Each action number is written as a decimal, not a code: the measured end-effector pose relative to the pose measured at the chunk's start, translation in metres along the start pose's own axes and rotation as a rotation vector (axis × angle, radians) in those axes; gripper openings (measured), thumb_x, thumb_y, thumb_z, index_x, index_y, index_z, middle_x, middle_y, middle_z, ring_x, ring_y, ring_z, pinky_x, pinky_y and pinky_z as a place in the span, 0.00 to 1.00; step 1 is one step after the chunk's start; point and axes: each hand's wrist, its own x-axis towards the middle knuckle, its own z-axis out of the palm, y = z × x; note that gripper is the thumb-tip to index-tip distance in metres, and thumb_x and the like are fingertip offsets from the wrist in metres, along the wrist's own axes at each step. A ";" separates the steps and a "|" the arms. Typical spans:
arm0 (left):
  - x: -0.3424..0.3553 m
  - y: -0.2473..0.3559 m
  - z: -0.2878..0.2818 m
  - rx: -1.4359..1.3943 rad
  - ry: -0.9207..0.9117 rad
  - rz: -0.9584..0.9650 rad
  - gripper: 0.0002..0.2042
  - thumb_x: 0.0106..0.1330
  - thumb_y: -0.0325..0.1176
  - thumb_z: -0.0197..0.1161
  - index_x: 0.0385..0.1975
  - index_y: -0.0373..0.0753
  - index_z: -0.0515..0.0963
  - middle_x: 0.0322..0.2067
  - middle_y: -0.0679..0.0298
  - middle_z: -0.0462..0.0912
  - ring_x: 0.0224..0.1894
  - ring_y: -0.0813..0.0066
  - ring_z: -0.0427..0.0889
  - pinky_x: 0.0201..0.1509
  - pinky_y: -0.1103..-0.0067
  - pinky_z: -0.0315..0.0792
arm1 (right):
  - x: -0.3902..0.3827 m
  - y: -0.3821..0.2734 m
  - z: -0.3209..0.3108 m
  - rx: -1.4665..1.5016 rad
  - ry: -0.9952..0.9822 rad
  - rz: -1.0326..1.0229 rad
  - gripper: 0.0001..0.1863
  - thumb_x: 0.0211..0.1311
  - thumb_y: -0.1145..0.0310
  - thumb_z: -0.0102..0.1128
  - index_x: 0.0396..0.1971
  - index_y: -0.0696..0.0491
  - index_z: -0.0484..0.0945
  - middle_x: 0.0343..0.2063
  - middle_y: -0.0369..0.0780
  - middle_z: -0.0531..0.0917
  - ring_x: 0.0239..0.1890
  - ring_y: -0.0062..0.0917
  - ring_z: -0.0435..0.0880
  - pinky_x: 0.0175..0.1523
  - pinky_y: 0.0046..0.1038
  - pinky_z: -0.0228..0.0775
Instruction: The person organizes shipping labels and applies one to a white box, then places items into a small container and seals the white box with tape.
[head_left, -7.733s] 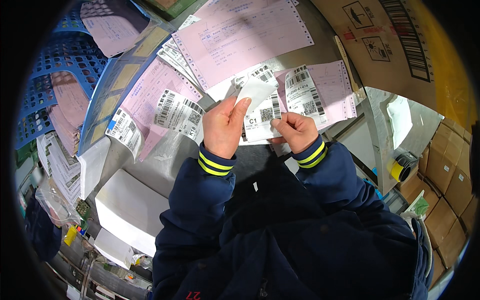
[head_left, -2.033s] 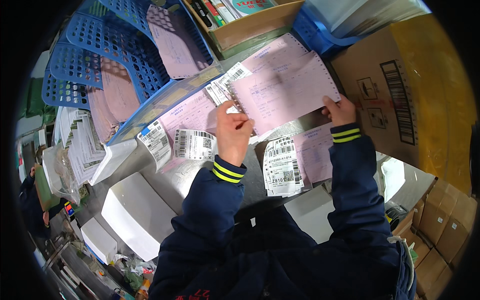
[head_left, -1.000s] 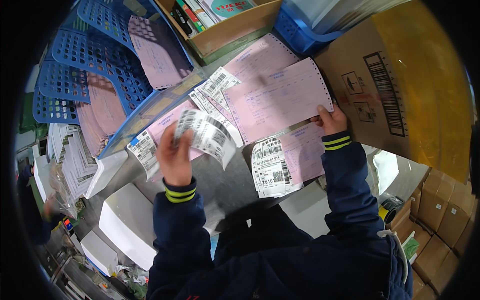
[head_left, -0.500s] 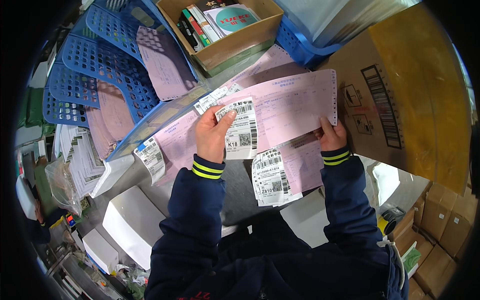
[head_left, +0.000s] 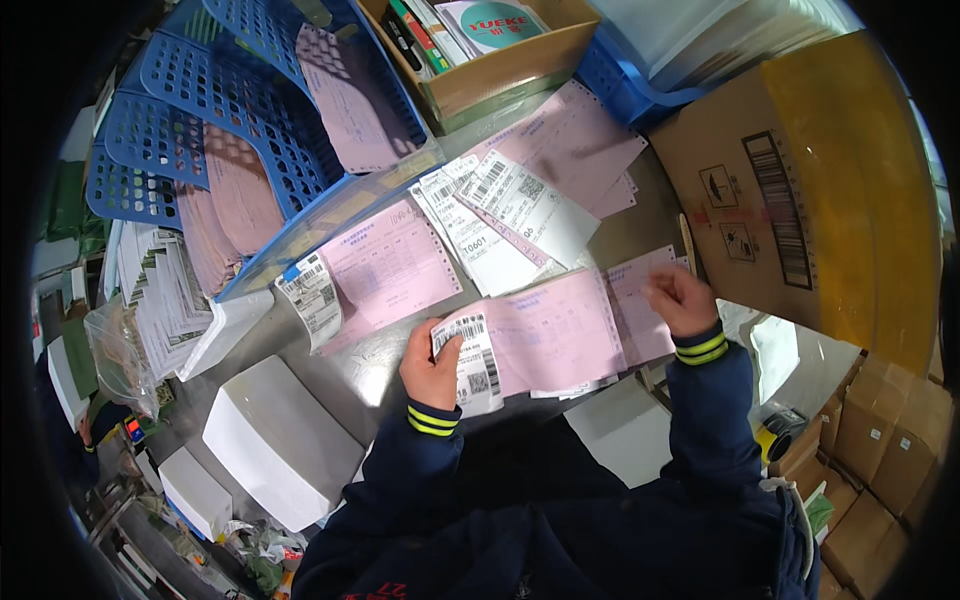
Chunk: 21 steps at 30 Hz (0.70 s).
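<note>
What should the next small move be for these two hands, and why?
I'd probably bring the right hand to the free right edge of the pink form: the left hand pinches only its left end, together with a white label, while the right hand is close by with no visible grip on it.

Tabletop (head_left: 372, 378): we see smooth grey metal.
Light: we catch a white glare on that metal.
Right side: we have brown cartons (head_left: 868, 428) stacked beyond the tabletop.
</note>
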 end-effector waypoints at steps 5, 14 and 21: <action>0.001 0.008 0.011 0.289 0.084 0.200 0.14 0.54 0.23 0.60 0.42 0.33 0.70 0.36 0.54 0.77 0.37 0.64 0.78 0.43 0.77 0.70 | 0.026 -0.032 0.057 -0.107 0.092 -0.123 0.20 0.49 0.68 0.63 0.42 0.60 0.71 0.30 0.42 0.79 0.29 0.22 0.78 0.34 0.22 0.71; -0.015 0.018 0.009 0.347 -0.068 0.433 0.14 0.56 0.23 0.58 0.42 0.33 0.69 0.35 0.51 0.75 0.37 0.53 0.76 0.40 0.72 0.71 | 0.086 -0.053 0.081 -0.883 0.195 -0.146 0.36 0.34 0.61 0.73 0.47 0.58 0.68 0.42 0.49 0.74 0.44 0.38 0.74 0.48 0.32 0.68; -0.012 0.014 0.012 0.354 -0.009 0.355 0.15 0.57 0.24 0.58 0.45 0.32 0.68 0.37 0.50 0.75 0.38 0.55 0.77 0.41 0.73 0.71 | 0.098 -0.074 0.076 -0.808 -0.036 0.082 0.35 0.33 0.58 0.73 0.44 0.59 0.69 0.39 0.49 0.77 0.42 0.37 0.77 0.46 0.31 0.69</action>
